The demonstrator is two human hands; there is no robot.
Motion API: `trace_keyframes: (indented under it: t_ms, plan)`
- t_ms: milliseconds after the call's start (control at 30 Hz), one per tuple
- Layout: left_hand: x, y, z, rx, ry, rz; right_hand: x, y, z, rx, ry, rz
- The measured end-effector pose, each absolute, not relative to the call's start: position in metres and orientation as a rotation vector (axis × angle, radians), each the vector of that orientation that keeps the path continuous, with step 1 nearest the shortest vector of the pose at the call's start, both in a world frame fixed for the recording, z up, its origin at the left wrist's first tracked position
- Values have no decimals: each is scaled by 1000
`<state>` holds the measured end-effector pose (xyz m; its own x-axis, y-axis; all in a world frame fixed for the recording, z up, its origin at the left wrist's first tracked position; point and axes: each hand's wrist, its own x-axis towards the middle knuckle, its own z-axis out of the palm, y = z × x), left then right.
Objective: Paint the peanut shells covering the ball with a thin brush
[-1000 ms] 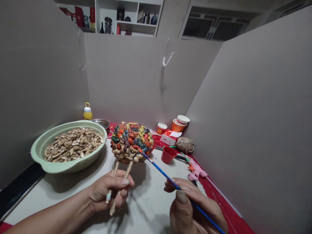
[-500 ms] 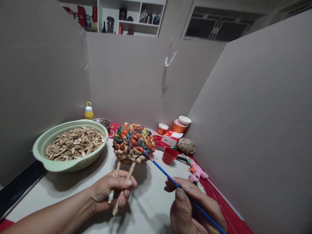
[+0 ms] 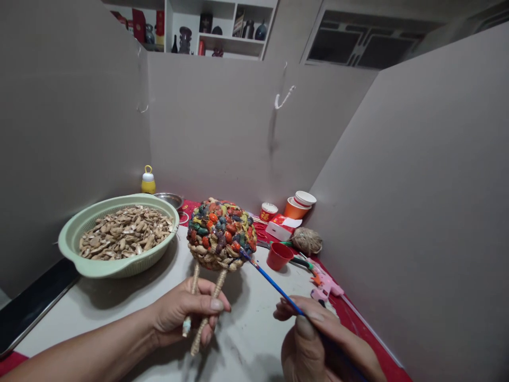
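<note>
My left hand [image 3: 190, 307] is closed around two twine-wrapped sticks [image 3: 217, 286] that stick out below a rounded peanut-shell craft [image 3: 222, 231]. Its shells are painted red, orange, yellow, green and dark blue on top, while those along the lower edge are bare tan. In my right hand [image 3: 322, 337], a thin blue paintbrush [image 3: 274, 284] is pinched between thumb and fingers. The bristles touch the lower right shells of the craft. Close by, to the right, a small red cup [image 3: 279, 256] stands on the white board [image 3: 254, 323].
A green colander [image 3: 115, 268] full of peanut shells stands at left, beside a metal bowl [image 3: 170, 200] and a yellow bottle [image 3: 148, 184]. On the right lie a twine ball [image 3: 307, 241], stacked paper cups [image 3: 297, 209] and a pink glue gun [image 3: 328, 286]. Grey panels [image 3: 222, 122] enclose the table.
The whole view has shifted slightly, so everything sits a little further right. Both hands keep their holds, and the brush tip remains at the craft's lower right shells.
</note>
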<state>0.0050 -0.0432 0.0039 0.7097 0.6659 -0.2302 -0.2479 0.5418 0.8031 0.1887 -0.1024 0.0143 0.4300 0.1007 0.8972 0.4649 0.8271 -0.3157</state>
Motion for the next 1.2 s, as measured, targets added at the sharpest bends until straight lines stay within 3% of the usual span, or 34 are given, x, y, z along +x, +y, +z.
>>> trace_keyframes:
  t_ms: [1200]
  plan:
    - [10,-48,-3,1104,652,663,197,-108,12,-700,-1323,-312]
